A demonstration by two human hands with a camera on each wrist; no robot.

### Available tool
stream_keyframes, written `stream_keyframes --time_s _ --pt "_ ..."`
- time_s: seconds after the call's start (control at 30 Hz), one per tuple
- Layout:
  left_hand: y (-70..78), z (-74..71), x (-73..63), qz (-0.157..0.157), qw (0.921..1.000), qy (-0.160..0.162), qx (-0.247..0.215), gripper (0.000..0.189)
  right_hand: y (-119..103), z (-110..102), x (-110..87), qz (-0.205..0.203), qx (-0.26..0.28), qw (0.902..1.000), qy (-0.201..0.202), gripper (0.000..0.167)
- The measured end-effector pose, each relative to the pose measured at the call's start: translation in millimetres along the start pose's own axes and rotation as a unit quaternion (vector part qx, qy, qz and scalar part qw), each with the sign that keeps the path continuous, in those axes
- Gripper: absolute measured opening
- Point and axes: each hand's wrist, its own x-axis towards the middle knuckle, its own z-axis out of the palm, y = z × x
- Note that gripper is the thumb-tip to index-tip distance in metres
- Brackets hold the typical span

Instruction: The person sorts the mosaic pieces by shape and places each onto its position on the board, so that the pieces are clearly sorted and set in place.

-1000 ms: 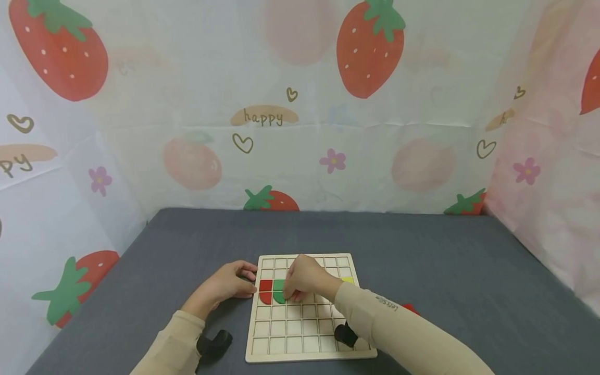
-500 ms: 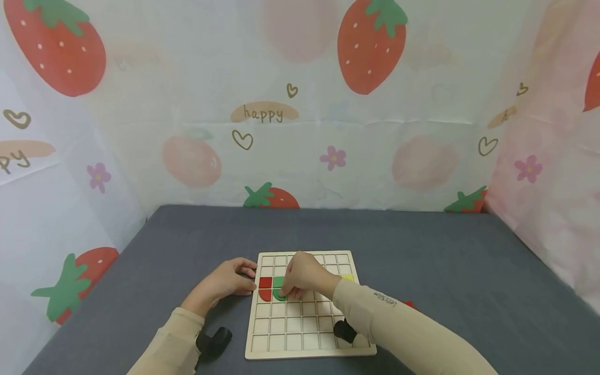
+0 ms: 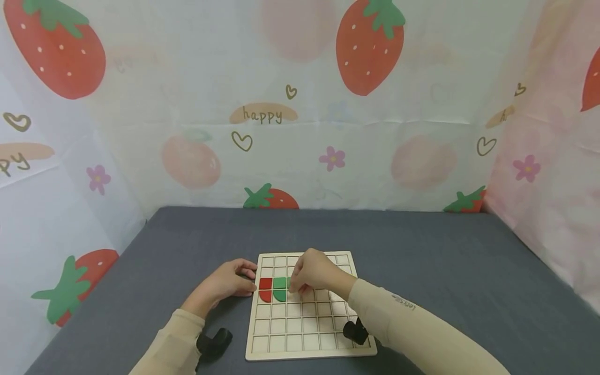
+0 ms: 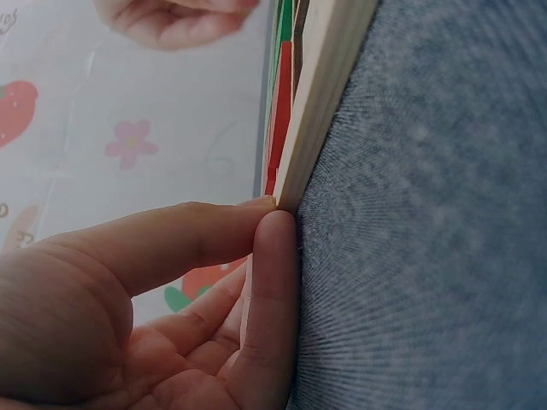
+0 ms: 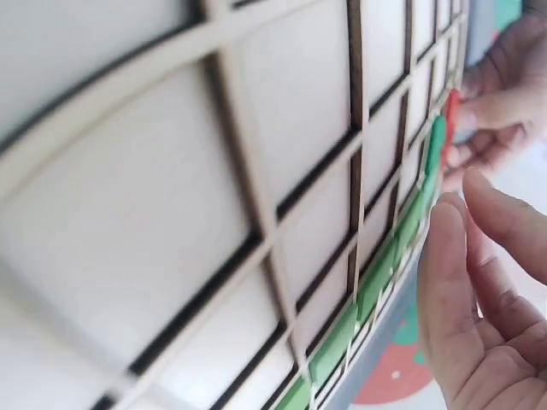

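A pale wooden grid board (image 3: 286,342) lies on the dark table. In its left column sit a red square piece (image 3: 265,283) and, nearer, a red rounded piece (image 3: 265,296). Beside them lie a green piece (image 3: 279,283) and a rounded green piece (image 3: 279,295). My left hand (image 3: 227,282) touches the board's left edge with thumb and a finger extended. Just right of the green pieces, my right hand (image 3: 316,272) hovers over the board. Its thumb and fingertip (image 5: 449,224) are close together, with nothing visible between them. The hand hides some cells behind it.
A green row (image 5: 333,346) runs along the board in the right wrist view. Black wrist devices (image 3: 214,344) sit by both cuffs; the right one overhangs the board's near right corner. Printed cloth (image 3: 328,125) stands behind the table (image 3: 398,250).
My right hand has moved away from the rounded green piece, to the right and slightly up. That piece now shows whole in its cell. My left hand keeps its place.
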Motion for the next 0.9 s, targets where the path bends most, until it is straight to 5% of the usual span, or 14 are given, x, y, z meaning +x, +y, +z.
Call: stream_keyframes --time_s 0.53,0.9 --pt "0.2 2.0 -1.3 0.000 0.9999 0.010 0.005 0.047 30 -54 -39.5 0.033 0.034 0.9985 0.029 0.008" --pt "-4.3 0.5 2.7 0.011 0.9999 -0.011 0.003 0.051 41 -76 -63.1 0.057 0.047 0.9963 0.044 0.010"
